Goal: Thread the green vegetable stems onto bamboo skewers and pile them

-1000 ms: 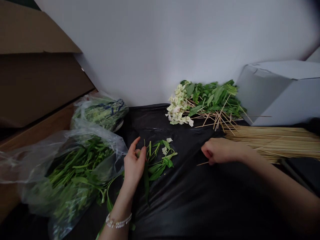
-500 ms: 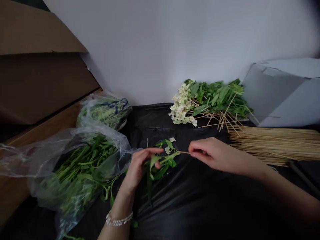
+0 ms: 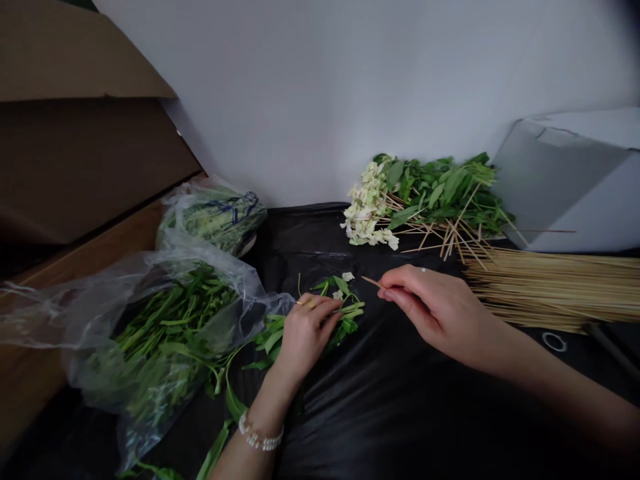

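Note:
My left hand (image 3: 305, 340) is closed over a leafy green sprig (image 3: 345, 310) lying on the black plastic sheet (image 3: 395, 413), and it hides part of the stems. My right hand (image 3: 430, 310) pinches a thin wooden skewer (image 3: 373, 282) between finger and thumb, with its tip pointing left towards the sprig. Skewer and sprig are a short way apart. Beyond them lies a heap of leafy greens (image 3: 440, 193) with skewers poking through it, and pale flower-like pieces (image 3: 367, 203) at its left end.
A clear plastic bag of long-stemmed greens (image 3: 150, 327) spills at the left, with a second bag (image 3: 215, 220) behind it. A bundle of bamboo skewers (image 3: 550, 290) lies at the right, below a white box (image 3: 565, 187). Brown cardboard (image 3: 75, 153) stands at the upper left.
My left hand has moved right and closed over the sprig. My right hand has lifted a little, and the skewer now tilts with its tip up and to the left.

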The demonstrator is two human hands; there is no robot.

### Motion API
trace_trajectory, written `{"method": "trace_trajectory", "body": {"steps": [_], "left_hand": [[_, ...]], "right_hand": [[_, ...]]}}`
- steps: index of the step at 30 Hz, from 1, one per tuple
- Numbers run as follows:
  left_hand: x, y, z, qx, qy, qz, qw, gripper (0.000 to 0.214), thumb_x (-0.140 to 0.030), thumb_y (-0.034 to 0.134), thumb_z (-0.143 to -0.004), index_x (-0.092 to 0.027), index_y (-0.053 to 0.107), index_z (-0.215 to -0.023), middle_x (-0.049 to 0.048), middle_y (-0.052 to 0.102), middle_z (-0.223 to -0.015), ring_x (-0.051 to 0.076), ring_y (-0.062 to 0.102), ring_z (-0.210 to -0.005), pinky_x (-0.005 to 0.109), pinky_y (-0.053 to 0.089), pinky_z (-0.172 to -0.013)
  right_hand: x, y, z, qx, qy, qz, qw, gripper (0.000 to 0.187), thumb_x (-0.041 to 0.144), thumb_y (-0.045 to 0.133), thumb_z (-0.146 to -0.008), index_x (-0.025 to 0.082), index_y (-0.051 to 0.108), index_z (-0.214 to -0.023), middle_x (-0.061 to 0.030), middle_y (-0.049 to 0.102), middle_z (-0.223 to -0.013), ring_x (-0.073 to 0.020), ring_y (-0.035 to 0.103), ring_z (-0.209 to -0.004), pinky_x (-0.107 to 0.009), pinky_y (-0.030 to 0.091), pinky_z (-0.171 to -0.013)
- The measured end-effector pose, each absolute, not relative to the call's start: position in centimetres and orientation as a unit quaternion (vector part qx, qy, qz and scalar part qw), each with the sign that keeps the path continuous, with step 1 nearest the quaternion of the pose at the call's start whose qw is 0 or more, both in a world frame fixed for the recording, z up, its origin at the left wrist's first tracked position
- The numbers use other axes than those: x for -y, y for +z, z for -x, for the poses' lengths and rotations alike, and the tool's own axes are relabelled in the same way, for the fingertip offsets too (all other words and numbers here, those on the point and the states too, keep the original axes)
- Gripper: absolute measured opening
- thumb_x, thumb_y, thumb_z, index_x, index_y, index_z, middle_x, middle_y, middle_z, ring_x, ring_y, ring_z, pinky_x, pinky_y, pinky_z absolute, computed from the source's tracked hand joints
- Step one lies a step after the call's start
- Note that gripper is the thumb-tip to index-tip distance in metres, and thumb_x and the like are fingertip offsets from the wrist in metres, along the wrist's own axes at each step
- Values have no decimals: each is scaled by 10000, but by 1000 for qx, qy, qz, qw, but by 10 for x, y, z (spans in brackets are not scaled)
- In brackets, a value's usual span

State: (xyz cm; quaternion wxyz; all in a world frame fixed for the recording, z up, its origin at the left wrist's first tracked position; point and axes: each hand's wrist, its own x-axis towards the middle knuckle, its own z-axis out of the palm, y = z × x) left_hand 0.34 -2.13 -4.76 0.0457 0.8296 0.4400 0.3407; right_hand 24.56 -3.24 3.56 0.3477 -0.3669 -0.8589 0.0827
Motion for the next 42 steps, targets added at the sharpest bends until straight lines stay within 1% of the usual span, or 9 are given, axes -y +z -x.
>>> {"method": "trace_trajectory", "body": {"steps": [4, 7, 11, 13, 16, 19, 21, 34, 42], "left_hand": [[21, -54, -4, -449, 268, -850, 53, 211, -247, 654, -870, -180, 713, -1062, 67, 750, -919, 238, 625, -872, 369, 512, -785], [21, -54, -5, -454, 233, -858, 58, 207, -172, 646, -860, -185, 719, -1053, 77, 740, -933, 247, 621, -884, 380, 510, -790], [21, -48, -5, -488, 315, -806, 111, 166, -186, 621, -878, -191, 746, -986, 78, 736, -899, 230, 641, -859, 368, 495, -804], [21, -42, -3, -529, 406, -723, 181, 145, -234, 668, -851, -195, 752, -962, 71, 748, -919, 209, 657, -844, 345, 495, -812], [21, -34, 1, -535, 514, -554, 379, 197, -303, 749, -781, -202, 752, -950, 56, 771, -924, 174, 680, -800, 294, 512, -781], [21, -28, 3, -458, 559, -403, 562, 267, -325, 821, -695, -195, 754, -919, 41, 783, -859, 142, 692, -748, 239, 524, -724], [21, -26, 2, -429, 566, -348, 612, 284, -311, 859, -641, -187, 759, -876, 31, 783, -814, 117, 682, -689, 207, 523, -674], [22, -28, -4, -431, 567, -357, 605, 271, -265, 908, -546, -189, 771, -768, 15, 773, -726, 120, 692, -679, 215, 530, -705], [23, -29, -4, -429, 563, -387, 591, 232, -252, 894, -582, -196, 770, -770, -4, 770, -736, 97, 685, -689, 191, 526, -719]], "right_hand": [[31, 31, -244, 836, 132, 376, 378, 118, 210, 435, -980, 213, 519, -1062, -22, 702, -916, -135, 667, -790, -256, 492, -711], [20, 18, -247, 834, 163, 400, 343, 217, 194, 454, -958, 199, 529, -1162, -25, 718, -925, -149, 683, -813, -278, 514, -721], [9, 5, -249, 859, 139, 388, 303, 257, 194, 462, -955, 194, 613, -1162, -58, 717, -1097, -180, 674, -977, -331, 516, -863], [10, 4, -249, 864, 135, 375, 309, 267, 205, 451, -965, 196, 635, -1157, -56, 712, -1120, -171, 667, -998, -321, 514, -884], [14, 7, -247, 866, 138, 363, 314, 319, 200, 426, -976, 198, 612, -1235, -53, 703, -1143, -158, 660, -1009, -297, 515, -877], [19, 4, -244, 879, 115, 372, 277, 355, 206, 400, -987, 220, 599, -1280, -51, 714, -1050, -161, 677, -894, -302, 524, -785], [20, 0, -242, 883, 94, 383, 255, 363, 223, 392, -995, 242, 602, -1290, -45, 712, -959, -161, 675, -798, -299, 514, -708], [27, -5, -233, 881, 71, 390, 258, 373, 181, 412, -977, 238, 615, -1286, -34, 684, -855, -143, 646, -690, -263, 453, -621], [28, -7, -232, 879, 61, 394, 260, 381, 162, 424, -966, 236, 612, -1289, -33, 690, -864, -150, 655, -685, -265, 450, -610]]}}
